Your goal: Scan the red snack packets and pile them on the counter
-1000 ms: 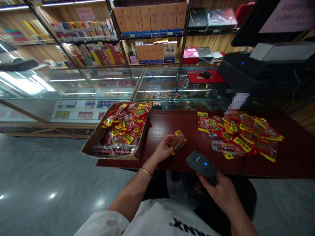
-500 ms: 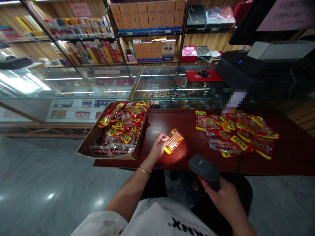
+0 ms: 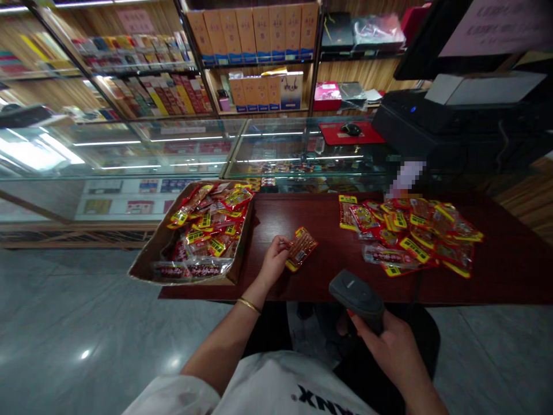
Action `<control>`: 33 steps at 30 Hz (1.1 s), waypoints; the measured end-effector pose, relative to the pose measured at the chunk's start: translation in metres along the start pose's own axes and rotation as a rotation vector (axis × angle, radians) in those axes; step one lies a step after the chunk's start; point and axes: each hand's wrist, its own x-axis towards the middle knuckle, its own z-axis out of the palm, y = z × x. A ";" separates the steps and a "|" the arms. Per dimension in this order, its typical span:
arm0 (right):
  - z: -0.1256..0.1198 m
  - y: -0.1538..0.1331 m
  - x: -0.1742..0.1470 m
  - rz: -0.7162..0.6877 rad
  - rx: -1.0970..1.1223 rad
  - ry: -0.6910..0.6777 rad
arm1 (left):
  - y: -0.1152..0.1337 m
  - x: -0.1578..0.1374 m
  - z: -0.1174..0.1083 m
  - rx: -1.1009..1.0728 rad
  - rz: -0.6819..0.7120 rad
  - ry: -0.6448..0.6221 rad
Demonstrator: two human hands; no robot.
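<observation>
My left hand (image 3: 275, 257) pinches the left edge of a small snack packet (image 3: 302, 249), red and yellow with brown sticks showing through its window. That packet is over the middle of the dark red table (image 3: 328, 219); whether it touches the wood I cannot tell. In my right hand (image 3: 391, 340) is a dark grey barcode scanner (image 3: 356, 294), its head pointing up and left toward the packet. A cardboard box (image 3: 142, 262) full of similar packets stands to the left of my left hand. On the right lies a loose pile of snack packets (image 3: 410, 236).
Behind the table runs a glass display counter (image 3: 173, 153), with a mouse (image 3: 351, 129) on a red mat. A black machine (image 3: 449, 124) and a monitor (image 3: 436, 40) stand at the right. Shelves with boxed goods (image 3: 253, 34) line the back.
The bright scanner light on the packet has gone out. My left hand still grips the packet, and the scanner keeps nearly the same pose. The whole view has shifted slightly.
</observation>
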 end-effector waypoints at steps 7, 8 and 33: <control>-0.003 0.006 -0.002 0.069 0.063 0.097 | 0.000 0.059 0.084 0.035 -0.061 -0.060; -0.003 0.006 -0.003 0.078 0.075 0.103 | -0.001 0.072 0.106 0.083 -0.059 -0.048; 0.019 0.009 0.013 0.094 -0.041 -0.034 | 0.148 -0.070 -0.083 1.569 0.395 0.449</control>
